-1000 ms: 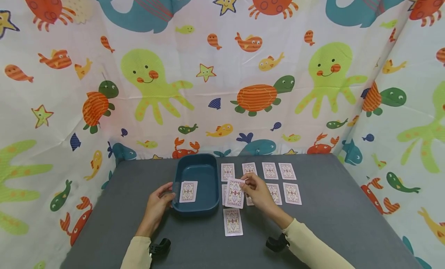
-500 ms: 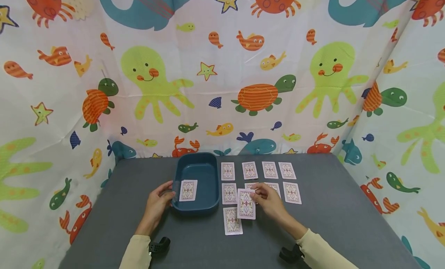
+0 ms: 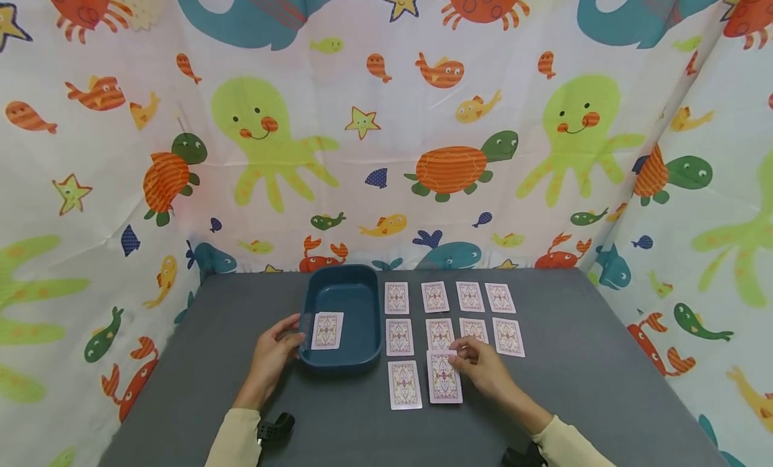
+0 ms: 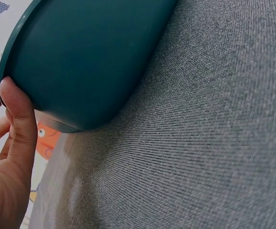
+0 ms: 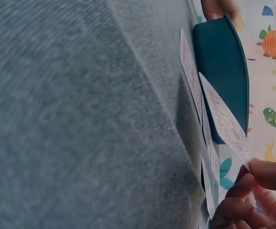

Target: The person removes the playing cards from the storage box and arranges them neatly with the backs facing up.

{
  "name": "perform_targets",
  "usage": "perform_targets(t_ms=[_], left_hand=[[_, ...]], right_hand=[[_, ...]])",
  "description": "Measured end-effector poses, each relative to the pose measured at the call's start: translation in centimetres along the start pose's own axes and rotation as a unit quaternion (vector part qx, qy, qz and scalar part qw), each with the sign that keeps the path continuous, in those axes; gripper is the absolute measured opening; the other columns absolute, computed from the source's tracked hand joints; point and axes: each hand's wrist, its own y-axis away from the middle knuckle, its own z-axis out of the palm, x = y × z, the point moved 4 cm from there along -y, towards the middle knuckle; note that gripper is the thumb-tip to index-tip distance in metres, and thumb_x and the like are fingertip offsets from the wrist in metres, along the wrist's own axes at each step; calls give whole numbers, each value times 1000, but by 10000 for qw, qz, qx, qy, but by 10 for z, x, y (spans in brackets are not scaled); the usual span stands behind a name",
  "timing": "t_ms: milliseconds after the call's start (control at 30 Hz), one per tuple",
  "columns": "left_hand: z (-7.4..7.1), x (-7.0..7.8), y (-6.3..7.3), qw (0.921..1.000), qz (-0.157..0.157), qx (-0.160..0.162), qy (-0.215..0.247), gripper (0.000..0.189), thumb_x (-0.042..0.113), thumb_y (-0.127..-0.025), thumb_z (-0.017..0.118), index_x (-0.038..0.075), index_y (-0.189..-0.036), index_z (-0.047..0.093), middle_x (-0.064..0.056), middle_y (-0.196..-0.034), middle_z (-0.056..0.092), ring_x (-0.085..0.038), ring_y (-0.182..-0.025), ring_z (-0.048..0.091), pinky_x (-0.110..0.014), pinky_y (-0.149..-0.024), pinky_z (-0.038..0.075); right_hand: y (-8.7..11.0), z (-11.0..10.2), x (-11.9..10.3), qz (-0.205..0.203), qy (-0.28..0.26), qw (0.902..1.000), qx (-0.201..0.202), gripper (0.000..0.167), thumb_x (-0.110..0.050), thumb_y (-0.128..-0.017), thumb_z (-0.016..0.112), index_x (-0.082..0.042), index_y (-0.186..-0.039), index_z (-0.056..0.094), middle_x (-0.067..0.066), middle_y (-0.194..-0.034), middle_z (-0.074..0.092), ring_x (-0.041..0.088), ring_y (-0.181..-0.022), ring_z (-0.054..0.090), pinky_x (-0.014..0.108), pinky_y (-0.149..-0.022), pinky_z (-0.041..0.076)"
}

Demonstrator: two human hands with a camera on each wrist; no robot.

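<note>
My left hand (image 3: 273, 357) pinches the left rim of a dark teal plastic tray (image 3: 359, 323). In the left wrist view its thumb (image 4: 18, 109) presses the outside of the tray wall (image 4: 90, 62). A few playing cards (image 3: 327, 331) lie face down in the tray. With thumb and fingertips, my right hand (image 3: 483, 370) pinches one face-down playing card (image 3: 444, 380) by its upper right corner. From the right wrist, that card (image 5: 224, 117) shows tilted, its far end raised from the table. Just left of it lies another face-down card (image 3: 404, 385).
Several face-down cards form two rows behind the held card, among them a back-row card (image 3: 435, 297) and a middle-row card (image 3: 398, 337). They lie right of the tray on the grey table (image 3: 574, 373). A sea-animal patterned curtain (image 3: 362, 172) stands behind the table.
My right hand has carried the pinched card from over the middle row's left end toward me and right, beside the front card. The left hand has stayed at the tray rim.
</note>
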Motion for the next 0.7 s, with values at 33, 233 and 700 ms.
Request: perform_targets(t_ms=[33,233,700], left_hand=[[1,0,0,10000,3,4,17,49,9,-93,61,11,-141,52,-16,-135,51,-19,-93,59,-26,-65,51],[3,3,-2,10000,72,-21,47,48,8,-93,61,9,-141,51,-17,-135,50,-18,-93,59,-26,-65,51],[0,-1,-1,9999,-47,-15,-99,49,9,-92,61,12,-140,52,-15,-136,52,-19,-95,58,-27,-65,51]], right_hand=[[1,-1,1,-49,47,10000,-45,21,-7,-89,70,3,-106,61,10,-79,63,5,-64,54,20,-59,45],[5,-6,7,-108,671,9976,-103,17,-8,-88,70,0,-101,64,2,-72,59,3,-58,50,20,-54,41],[2,-6,14,-83,1453,9893,-29,11,-9,-83,76,-9,-91,68,-2,-69,49,4,-57,43,20,-52,35]])
